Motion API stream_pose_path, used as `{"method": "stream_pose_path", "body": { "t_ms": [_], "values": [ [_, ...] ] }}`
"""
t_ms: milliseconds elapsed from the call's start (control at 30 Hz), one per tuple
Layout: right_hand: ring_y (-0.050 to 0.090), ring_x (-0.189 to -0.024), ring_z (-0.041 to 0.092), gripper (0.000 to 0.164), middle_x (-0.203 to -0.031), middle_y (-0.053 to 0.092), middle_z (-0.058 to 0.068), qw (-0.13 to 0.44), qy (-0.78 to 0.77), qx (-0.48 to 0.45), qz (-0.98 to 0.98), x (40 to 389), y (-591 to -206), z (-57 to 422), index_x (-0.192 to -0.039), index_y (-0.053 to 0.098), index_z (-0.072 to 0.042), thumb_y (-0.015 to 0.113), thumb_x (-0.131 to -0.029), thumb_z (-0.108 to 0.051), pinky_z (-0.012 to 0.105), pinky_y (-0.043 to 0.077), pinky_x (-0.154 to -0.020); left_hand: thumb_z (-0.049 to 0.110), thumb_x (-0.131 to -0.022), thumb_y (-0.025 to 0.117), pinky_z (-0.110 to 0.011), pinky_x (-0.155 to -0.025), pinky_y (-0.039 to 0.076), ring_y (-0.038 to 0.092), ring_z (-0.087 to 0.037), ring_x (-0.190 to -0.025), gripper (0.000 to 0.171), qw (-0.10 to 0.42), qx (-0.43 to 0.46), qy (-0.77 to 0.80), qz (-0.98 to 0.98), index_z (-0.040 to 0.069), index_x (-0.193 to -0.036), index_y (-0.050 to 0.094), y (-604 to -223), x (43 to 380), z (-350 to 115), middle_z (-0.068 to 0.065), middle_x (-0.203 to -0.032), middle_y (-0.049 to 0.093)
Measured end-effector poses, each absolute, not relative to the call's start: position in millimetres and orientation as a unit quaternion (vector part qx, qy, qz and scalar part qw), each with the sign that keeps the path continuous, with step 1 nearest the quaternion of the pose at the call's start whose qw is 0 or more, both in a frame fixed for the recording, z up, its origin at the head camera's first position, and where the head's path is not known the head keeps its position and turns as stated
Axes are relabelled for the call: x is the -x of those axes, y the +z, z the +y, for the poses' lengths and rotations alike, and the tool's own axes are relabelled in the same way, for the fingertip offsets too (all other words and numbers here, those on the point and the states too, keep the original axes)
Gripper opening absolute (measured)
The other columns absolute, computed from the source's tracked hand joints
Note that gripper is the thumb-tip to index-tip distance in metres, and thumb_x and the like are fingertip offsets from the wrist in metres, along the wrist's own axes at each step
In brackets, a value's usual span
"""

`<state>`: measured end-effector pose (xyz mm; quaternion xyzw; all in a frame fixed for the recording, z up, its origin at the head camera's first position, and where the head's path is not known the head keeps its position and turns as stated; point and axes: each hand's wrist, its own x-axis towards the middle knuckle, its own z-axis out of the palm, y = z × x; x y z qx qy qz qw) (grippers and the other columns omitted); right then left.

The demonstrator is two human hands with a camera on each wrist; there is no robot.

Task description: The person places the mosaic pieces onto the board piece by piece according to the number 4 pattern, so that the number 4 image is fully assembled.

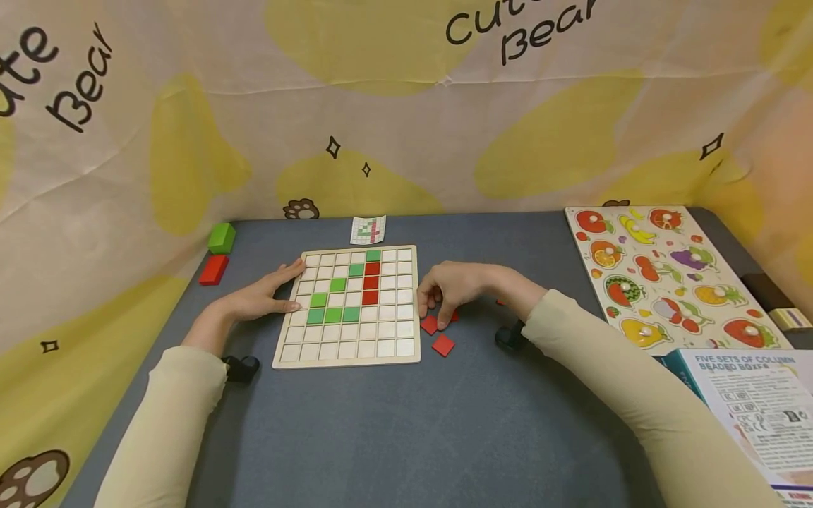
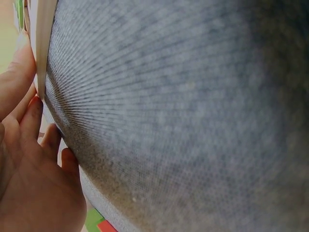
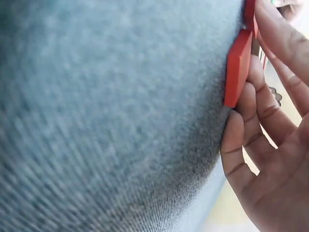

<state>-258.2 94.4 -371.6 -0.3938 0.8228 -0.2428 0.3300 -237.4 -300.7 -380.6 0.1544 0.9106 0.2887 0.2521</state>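
Observation:
A wooden grid board lies on the table with several green tiles and three red tiles in its squares. My left hand rests at the board's left side, thumb against its edge and fingers near the upper left corner. Beside the right edge, my right hand reaches down with bent fingers among loose red tiles. In the right wrist view its thumb tip is right at one red tile, and another red tile sits by the other fingertips. I cannot tell whether thumb and finger pinch a tile.
A small pattern card lies behind the board. Green and red blocks stand at the back left. On the right are a fruit puzzle board, a white and teal box and a dark object. A printed cloth hangs behind.

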Motion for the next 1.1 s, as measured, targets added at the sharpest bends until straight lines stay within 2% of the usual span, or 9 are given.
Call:
{"method": "stream_pose_path", "body": {
  "t_ms": [333,567,700,867,1100],
  "values": [
    [0.054,-0.079,0.013,0.021,-0.084,0.064,-0.001,0.308,-0.248,0.373,0.84,255.6,-371.6,92.0,-0.087,0.069,-0.015,0.086,-0.074,-0.012,0.025,0.046,-0.07,0.027,-0.092,0.067,-0.074,-0.115,-0.004,-0.013,-0.046,-0.153,0.092,0.25,-0.158,0.287,0.911,0.012,-0.16,0.006,-379.2,237.4,-300.9,-0.018,-0.168,-0.007],
    [0.061,-0.072,0.011,0.013,-0.079,0.068,-0.002,0.228,-0.32,0.36,0.846,253.9,-367.1,76.2,-0.086,0.069,-0.015,0.081,-0.08,-0.014,0.024,0.049,-0.07,0.029,-0.092,0.067,-0.074,-0.115,-0.005,-0.013,-0.046,-0.153,0.092,0.251,-0.156,0.284,0.912,0.013,-0.16,0.006,-380.9,237.5,-300.6,-0.017,-0.168,-0.006],
    [0.063,-0.067,0.008,0.007,-0.075,0.071,-0.001,0.177,-0.352,0.341,0.853,248.3,-365.0,54.3,-0.088,0.073,-0.013,0.075,-0.082,-0.01,0.022,0.048,-0.066,0.029,-0.092,0.068,-0.075,-0.114,-0.004,-0.013,-0.046,-0.153,0.093,0.252,-0.154,0.285,0.912,0.014,-0.16,0.006,-381.8,237.8,-300.8,-0.017,-0.168,-0.007],
    [0.062,-0.067,0.007,0.013,-0.075,0.073,0.0,0.138,-0.342,0.332,0.869,242.9,-365.9,23.9,-0.088,0.076,-0.009,0.066,-0.082,-0.002,0.019,0.047,-0.067,0.029,-0.092,0.067,-0.075,-0.114,-0.004,-0.013,-0.045,-0.153,0.093,0.253,-0.15,0.285,0.912,0.016,-0.16,0.006,-382.9,237.6,-301.4,-0.016,-0.168,-0.007],
    [0.062,-0.072,0.009,0.009,-0.08,0.075,0.001,0.121,-0.288,0.346,0.885,234.9,-367.5,4.1,-0.085,0.077,-0.011,0.072,-0.083,-0.004,0.019,0.046,-0.068,0.029,-0.092,0.068,-0.075,-0.114,-0.004,-0.013,-0.045,-0.153,0.093,0.251,-0.153,0.283,0.913,0.015,-0.16,0.007,-382.3,237.9,-301.7,-0.016,-0.168,-0.007]
  ]
}}
